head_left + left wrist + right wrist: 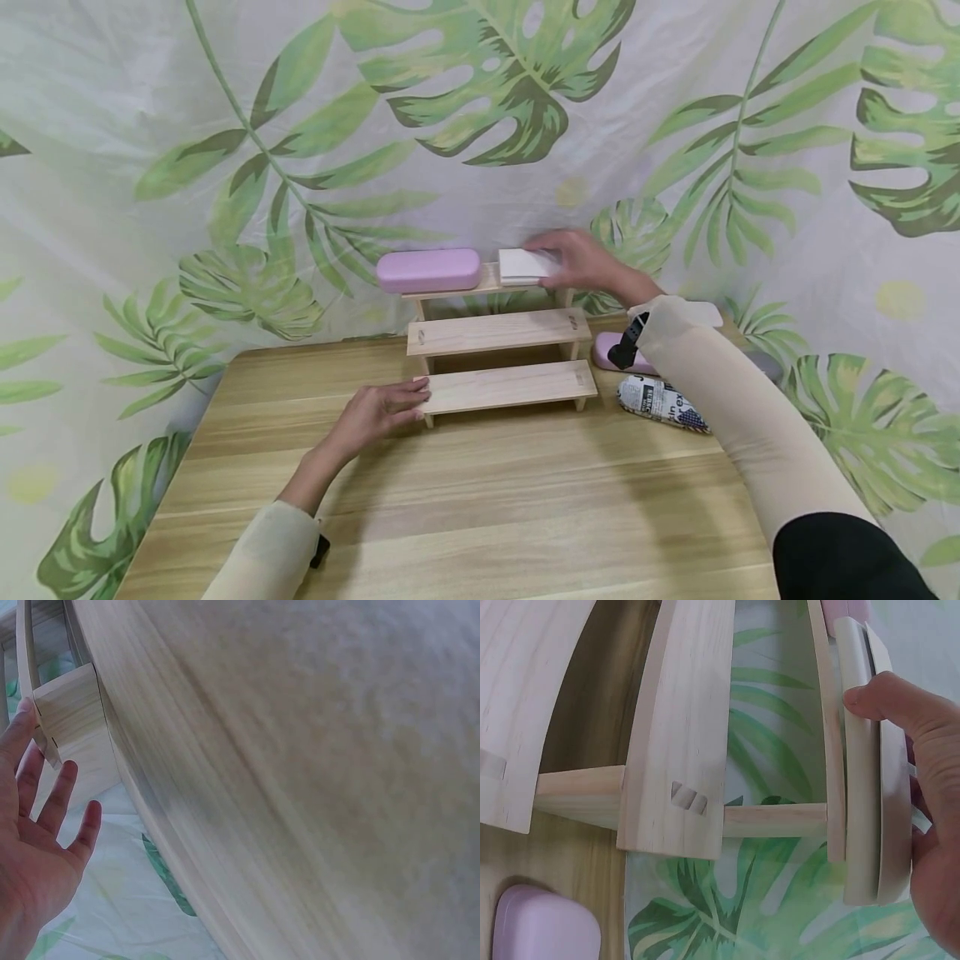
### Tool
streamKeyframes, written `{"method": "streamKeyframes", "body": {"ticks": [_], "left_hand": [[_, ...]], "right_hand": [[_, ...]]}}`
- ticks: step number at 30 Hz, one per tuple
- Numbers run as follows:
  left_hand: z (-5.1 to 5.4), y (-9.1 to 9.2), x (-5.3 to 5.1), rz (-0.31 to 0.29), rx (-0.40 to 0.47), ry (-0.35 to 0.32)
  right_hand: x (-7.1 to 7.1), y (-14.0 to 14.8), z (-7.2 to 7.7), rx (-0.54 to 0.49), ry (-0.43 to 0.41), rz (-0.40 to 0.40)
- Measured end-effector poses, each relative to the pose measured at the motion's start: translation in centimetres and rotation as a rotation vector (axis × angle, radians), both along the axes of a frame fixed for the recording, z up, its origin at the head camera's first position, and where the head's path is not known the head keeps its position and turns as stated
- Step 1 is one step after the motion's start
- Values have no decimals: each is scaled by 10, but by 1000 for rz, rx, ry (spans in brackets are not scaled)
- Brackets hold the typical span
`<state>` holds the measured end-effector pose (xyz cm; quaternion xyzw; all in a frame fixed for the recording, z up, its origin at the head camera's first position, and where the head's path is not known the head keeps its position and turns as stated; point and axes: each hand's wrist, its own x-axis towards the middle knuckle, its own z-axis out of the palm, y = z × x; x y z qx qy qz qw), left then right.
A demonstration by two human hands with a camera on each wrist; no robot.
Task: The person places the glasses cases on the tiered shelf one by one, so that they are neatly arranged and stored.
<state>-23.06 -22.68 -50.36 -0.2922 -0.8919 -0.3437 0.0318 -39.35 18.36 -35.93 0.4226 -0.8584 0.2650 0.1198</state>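
Observation:
A three-step wooden shelf [495, 333] stands on the table. On its top step, at the left, lies a pink case [429, 271]. The right hand [581, 262] grips a white box [522, 266] at the right end of that step; in the right wrist view the thumb of the hand [922, 765] presses on the edge of the white box [862, 765], which sits against the top board [830, 750]. The left hand [380, 414] touches the left end of the lowest step, and the left wrist view shows the hand [41, 847] with its fingers spread, fingertips at the shelf's side [79, 727].
Right of the shelf on the wooden table [480, 500] lie another pink case [606, 350] and a pouch with printed lettering [656, 400], partly under the right forearm. A grey item [765, 365] shows behind that arm. A leaf-patterned cloth [480, 200] hangs behind the table.

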Motion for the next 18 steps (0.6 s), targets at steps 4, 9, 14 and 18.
{"method": "streamKeyframes", "body": {"ticks": [4, 9, 14, 18], "left_hand": [[0, 0, 0, 4, 2, -23], [0, 0, 1, -1, 1, -12], [-1, 0, 1, -8, -2, 22], [-1, 0, 1, -8, 7, 10]], "right_hand": [[-3, -3, -1, 1, -15, 3], [-5, -5, -1, 0, -38, 13], [-5, -9, 0, 19, -47, 3], [-5, -12, 1, 36, -63, -13]]}}
